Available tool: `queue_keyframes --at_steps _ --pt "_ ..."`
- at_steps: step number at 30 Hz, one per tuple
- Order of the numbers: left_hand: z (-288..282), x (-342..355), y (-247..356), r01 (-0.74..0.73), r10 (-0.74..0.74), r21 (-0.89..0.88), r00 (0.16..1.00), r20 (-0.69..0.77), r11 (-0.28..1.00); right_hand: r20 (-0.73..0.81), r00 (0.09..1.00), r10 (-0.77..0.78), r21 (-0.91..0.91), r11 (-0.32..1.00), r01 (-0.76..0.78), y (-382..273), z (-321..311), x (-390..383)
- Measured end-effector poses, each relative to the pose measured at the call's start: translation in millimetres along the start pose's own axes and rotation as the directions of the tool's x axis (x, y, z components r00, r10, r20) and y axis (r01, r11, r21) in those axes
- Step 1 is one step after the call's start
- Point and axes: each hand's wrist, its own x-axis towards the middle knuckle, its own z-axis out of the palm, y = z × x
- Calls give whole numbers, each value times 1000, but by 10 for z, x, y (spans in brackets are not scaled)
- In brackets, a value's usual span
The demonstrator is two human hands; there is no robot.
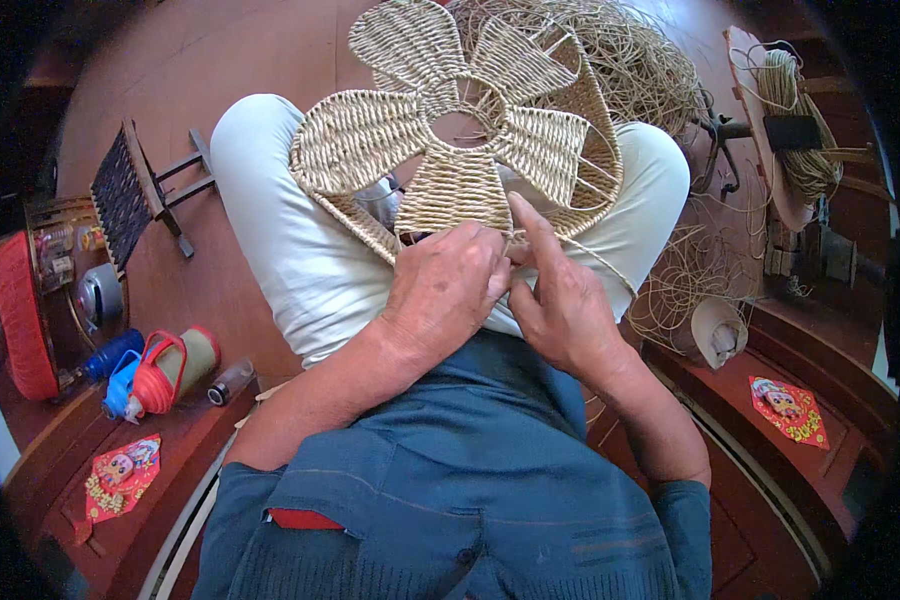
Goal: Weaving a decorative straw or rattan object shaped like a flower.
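Observation:
A woven straw basket piece with a flower of broad petals around a ring-shaped hole (pixel 460 205) rests on my lap, between my knees. My left hand (pixel 440 290) is closed at the near edge of the lowest petal, its fingertips pinching there and partly hidden. My right hand (pixel 568 310) is at that petal's right corner, index finger stretched out against it and thumb apart. A thin straw cord (pixel 605 265) runs from this corner past my right index finger toward my right knee. Loose strands cross the gap beside the right petal.
A big heap of straw cord (pixel 630 65) lies beyond the basket piece. On the right hang cord coils (pixel 795 90), with loose cord (pixel 695 280) on the floor. At left stand a folding stool (pixel 125 195), a red thermos jug (pixel 170 370) and a red-covered stool (pixel 22 315).

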Motion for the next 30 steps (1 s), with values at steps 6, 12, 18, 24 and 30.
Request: queue_keyframes --at_steps 6,12,18,24,30 --pt "-135 20 -208 -25 33 -237 999 31 971 127 988 87 439 889 -134 55 -95 154" --pt "-287 55 -152 -125 123 -1 975 185 992 293 950 109 636 720 -279 113 -106 247" --pt "-491 88 -36 -297 227 224 929 293 928 39 997 73 370 925 -83 27 -3 122" --pt "-793 -132 -93 -242 245 -43 960 133 969 -235 968 -91 50 993 105 -57 208 -96" --pt "-1451 -298 -152 93 2 -427 976 217 899 -341 932 -119 131 976 172 -79 301 -62"
